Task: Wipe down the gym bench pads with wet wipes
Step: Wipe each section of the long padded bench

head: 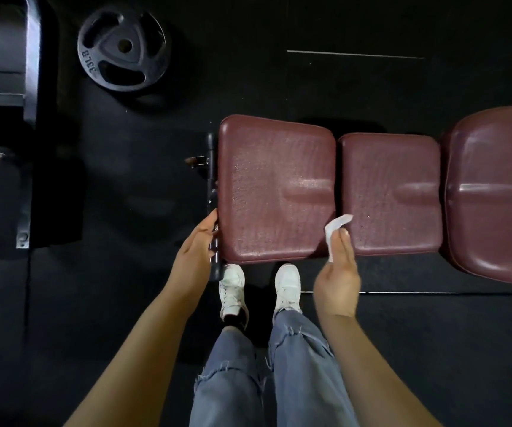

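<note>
A person stands at the near side of a dark red gym bench, looking straight down at it. The left hand [197,241] reaches to the left end of the bench, its fingers straight and lying against the dark metal frame [211,177] just beside the end pad [274,189]; the fingertips touch the pad's left edge near its near corner, and the hand holds nothing. The right hand [339,272] pinches a white wet wipe [335,231] between thumb and fingers. The wipe sticks up past the fingertips and hangs over the gap between the end pad and the middle pad [392,192], close to their near edges; whether it touches either pad cannot be told. Beyond the right fingers, further right, a third, larger pad [495,195] runs out of view. The end and middle pads show a dull, streaky sheen on top.

Below the hands, two white shoes [232,289] and blue jeans [301,365] stand on the black floor [402,349], toes right by the bench. Far past the left fingertips, a black weight plate [122,47] marked 33 LB lies flat on the floor, with a dark metal machine frame [31,57] to its left.

No containers are in view.
</note>
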Demonstrator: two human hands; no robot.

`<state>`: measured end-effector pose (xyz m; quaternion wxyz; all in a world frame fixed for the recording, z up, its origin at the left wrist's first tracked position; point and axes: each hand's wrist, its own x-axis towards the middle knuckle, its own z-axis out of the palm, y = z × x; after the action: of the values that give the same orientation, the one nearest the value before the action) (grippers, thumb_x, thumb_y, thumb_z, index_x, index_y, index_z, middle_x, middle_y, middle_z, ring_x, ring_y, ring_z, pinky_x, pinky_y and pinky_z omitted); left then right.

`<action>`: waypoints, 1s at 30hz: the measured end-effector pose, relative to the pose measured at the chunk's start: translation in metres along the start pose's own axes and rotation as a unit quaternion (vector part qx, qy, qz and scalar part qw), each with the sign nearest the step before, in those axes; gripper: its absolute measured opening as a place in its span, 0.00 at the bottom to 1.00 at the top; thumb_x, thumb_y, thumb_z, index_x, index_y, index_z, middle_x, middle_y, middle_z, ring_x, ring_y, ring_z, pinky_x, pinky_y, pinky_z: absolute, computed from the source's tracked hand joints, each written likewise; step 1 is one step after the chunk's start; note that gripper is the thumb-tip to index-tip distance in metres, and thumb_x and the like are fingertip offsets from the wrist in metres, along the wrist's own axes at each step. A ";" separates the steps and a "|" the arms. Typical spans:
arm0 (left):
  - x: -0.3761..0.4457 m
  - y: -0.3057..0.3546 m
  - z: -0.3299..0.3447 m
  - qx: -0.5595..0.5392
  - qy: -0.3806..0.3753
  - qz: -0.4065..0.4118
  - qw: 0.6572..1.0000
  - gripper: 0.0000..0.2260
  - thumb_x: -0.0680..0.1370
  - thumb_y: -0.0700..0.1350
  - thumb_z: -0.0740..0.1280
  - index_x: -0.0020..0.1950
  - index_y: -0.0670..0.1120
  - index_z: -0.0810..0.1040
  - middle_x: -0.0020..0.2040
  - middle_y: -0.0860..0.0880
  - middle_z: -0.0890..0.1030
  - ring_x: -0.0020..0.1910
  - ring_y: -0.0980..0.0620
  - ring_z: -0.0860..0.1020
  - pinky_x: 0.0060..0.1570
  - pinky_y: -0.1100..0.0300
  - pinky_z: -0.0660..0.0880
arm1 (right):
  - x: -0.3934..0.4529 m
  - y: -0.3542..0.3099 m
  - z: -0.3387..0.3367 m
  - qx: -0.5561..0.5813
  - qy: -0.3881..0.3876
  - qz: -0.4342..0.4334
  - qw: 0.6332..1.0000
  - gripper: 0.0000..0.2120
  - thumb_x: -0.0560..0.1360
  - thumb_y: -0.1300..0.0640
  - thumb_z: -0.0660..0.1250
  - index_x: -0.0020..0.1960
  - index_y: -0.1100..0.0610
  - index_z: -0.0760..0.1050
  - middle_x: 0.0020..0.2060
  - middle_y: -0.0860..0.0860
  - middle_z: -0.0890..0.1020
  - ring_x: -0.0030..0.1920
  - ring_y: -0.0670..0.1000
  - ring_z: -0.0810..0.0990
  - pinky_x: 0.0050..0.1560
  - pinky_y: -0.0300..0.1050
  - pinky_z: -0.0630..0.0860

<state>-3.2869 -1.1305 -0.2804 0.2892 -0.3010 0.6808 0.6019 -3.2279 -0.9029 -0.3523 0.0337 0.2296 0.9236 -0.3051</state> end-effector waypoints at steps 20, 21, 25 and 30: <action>0.011 -0.011 0.002 -0.024 0.035 -0.030 0.999 0.16 0.85 0.53 0.53 0.71 0.62 0.72 0.59 0.62 0.78 0.56 0.64 0.76 0.57 0.64 0.71 | -0.026 0.003 0.003 0.035 0.015 0.051 0.998 0.32 0.74 0.78 0.57 0.75 0.59 0.64 0.75 0.54 0.65 0.75 0.51 0.62 0.74 0.53 0.63; 0.008 -0.012 0.002 -0.021 0.034 -0.017 0.999 0.17 0.85 0.52 0.52 0.72 0.61 0.71 0.58 0.63 0.78 0.58 0.64 0.76 0.60 0.63 0.71 | -0.032 -0.012 0.009 0.067 0.021 0.085 0.994 0.32 0.75 0.77 0.56 0.75 0.57 0.63 0.75 0.51 0.64 0.76 0.49 0.61 0.75 0.48 0.61; 0.009 -0.013 -0.001 -0.027 0.035 -0.010 0.999 0.16 0.85 0.52 0.52 0.71 0.62 0.71 0.57 0.64 0.78 0.59 0.63 0.76 0.64 0.59 0.69 | -0.052 -0.065 0.033 0.098 0.010 0.041 0.994 0.33 0.73 0.78 0.56 0.75 0.57 0.65 0.73 0.49 0.66 0.75 0.46 0.61 0.76 0.41 0.56; 0.008 -0.010 -0.002 -0.026 0.023 0.004 0.999 0.16 0.85 0.51 0.53 0.70 0.61 0.72 0.56 0.64 0.80 0.53 0.68 0.79 0.54 0.67 0.72 | -0.065 -0.087 0.052 0.095 -0.033 -0.035 0.994 0.34 0.75 0.75 0.59 0.76 0.54 0.61 0.76 0.48 0.62 0.77 0.50 0.58 0.76 0.39 0.52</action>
<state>-3.2846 -1.1338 -0.2930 0.2634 -0.3195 0.6723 0.6136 -3.2124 -1.0212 -0.3330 0.0315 0.1893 0.8961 -0.4002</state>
